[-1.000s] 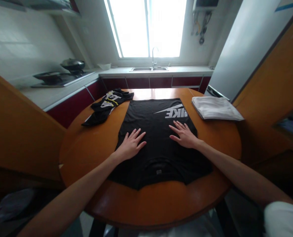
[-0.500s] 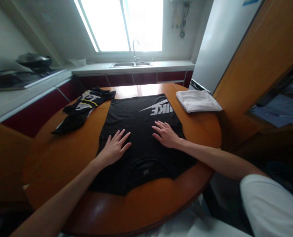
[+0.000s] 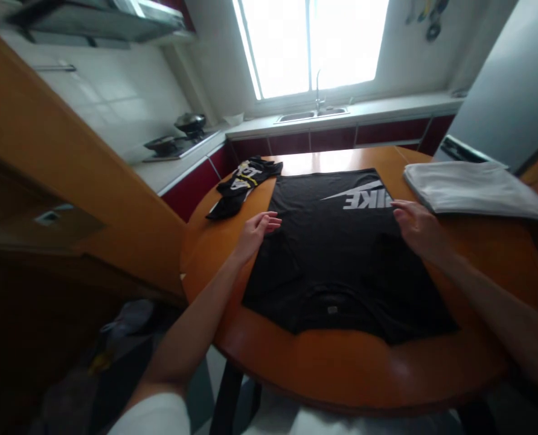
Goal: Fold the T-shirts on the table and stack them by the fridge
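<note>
A black T-shirt (image 3: 329, 235) lies spread flat on the round wooden table (image 3: 341, 368), its collar towards me and its white NIKE print upside down at the far right. My left hand (image 3: 256, 234) is at the shirt's left edge, fingers loosely bent and pointing inward, holding nothing that I can see. At the right edge, beside the print, my right hand (image 3: 417, 228) has its fingers stretched out and slightly curved, with no cloth visible in them. Whether either hand touches the fabric, I cannot tell.
A dark garment with white and yellow print (image 3: 246, 181) lies at the table's far left. To the right is a folded white cloth (image 3: 472, 187). Beyond the table are a sink (image 3: 298, 116), a stove with a pan (image 3: 191, 122) and a grey fridge (image 3: 499, 84).
Both hands have left the middle of the shirt and moved apart to its left and right edges. My view has turned left, so the table appears further right.
</note>
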Motion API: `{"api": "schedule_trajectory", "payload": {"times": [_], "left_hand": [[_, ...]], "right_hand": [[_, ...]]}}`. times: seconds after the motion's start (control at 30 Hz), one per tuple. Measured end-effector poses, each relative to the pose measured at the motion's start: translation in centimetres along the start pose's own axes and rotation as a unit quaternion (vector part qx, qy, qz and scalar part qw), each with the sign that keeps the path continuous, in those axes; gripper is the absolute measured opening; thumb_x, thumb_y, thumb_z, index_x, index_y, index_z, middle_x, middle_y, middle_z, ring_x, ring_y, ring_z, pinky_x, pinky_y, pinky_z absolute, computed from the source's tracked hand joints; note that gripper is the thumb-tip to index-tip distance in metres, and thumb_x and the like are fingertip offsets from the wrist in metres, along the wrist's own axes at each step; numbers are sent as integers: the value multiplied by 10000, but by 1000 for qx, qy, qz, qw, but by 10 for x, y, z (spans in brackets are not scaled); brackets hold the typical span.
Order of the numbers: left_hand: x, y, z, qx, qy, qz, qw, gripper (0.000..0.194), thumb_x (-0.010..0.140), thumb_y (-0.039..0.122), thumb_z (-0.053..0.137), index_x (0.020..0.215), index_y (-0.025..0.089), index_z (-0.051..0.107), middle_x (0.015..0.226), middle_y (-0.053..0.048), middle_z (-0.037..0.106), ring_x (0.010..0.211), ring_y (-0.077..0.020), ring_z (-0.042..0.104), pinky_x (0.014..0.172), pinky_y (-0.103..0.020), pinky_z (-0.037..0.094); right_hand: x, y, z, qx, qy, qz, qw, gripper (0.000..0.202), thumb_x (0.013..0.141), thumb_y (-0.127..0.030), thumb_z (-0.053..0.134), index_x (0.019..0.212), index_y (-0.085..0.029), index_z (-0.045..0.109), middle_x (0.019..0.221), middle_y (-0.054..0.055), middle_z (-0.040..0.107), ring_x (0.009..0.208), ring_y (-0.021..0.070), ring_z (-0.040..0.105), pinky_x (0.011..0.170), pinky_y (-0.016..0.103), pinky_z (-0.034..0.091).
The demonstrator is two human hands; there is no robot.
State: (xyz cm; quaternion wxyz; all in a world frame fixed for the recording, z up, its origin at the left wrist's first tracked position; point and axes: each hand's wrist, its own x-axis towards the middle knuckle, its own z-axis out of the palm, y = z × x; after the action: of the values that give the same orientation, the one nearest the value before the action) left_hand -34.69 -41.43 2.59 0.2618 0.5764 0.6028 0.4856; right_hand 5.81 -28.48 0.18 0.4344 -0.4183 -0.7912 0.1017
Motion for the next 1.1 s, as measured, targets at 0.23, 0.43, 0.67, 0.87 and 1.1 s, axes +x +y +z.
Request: {"api": "schedule_trajectory", "payload": {"times": [0.23, 0.43, 0.67, 0.87, 1.1], "left_hand": [[-1, -8, -1, 54, 18, 30, 998, 306, 915, 334, 514, 1056, 136, 700, 961, -107, 754, 865, -200, 719, 847, -356, 554], [-5, -2, 8, 74, -61, 48, 994, 343, 919, 398, 551, 1063, 129, 708, 944, -108, 753, 848, -203, 717, 808, -343, 559], [-3, 1, 7, 135, -91, 50, 985, 456, 896, 566, 588, 1113, 189, 722, 978, -84, 773, 901, -227, 716, 832, -349, 571], [-5, 10, 7, 150, -91, 55, 983, 525, 867, 653, 583, 1090, 204, 742, 978, -91, 779, 889, -241, 718, 850, -372, 580], [-11, 22, 4, 166, -112, 113, 973, 402, 915, 557, 602, 1069, 220, 757, 1012, -76, 766, 906, -222, 714, 815, -327, 565]], "right_hand": [[-8, 9, 12, -31, -28, -25, 999, 376, 936, -375, 494, 1198, -191, 690, 1257, 191, 680, 1211, 330, 605, 1072, 503, 448], [-5, 6, 14, -27, -23, -11, 999, 364, 918, -360, 493, 1161, -186, 702, 1205, 173, 693, 1177, 328, 615, 1053, 511, 460], [1, -2, 9, -25, -33, 23, 999, 380, 929, -345, 459, 1186, -194, 695, 1193, 134, 697, 1182, 305, 601, 1083, 484, 444], [1, -6, 7, -23, -3, 33, 999, 358, 951, -330, 433, 1161, -196, 690, 1201, 123, 684, 1187, 288, 590, 1082, 451, 439], [4, -10, -1, 8, 33, 17, 999, 293, 930, -302, 487, 1089, -200, 711, 1124, 116, 703, 1112, 287, 626, 1046, 454, 466]]}}
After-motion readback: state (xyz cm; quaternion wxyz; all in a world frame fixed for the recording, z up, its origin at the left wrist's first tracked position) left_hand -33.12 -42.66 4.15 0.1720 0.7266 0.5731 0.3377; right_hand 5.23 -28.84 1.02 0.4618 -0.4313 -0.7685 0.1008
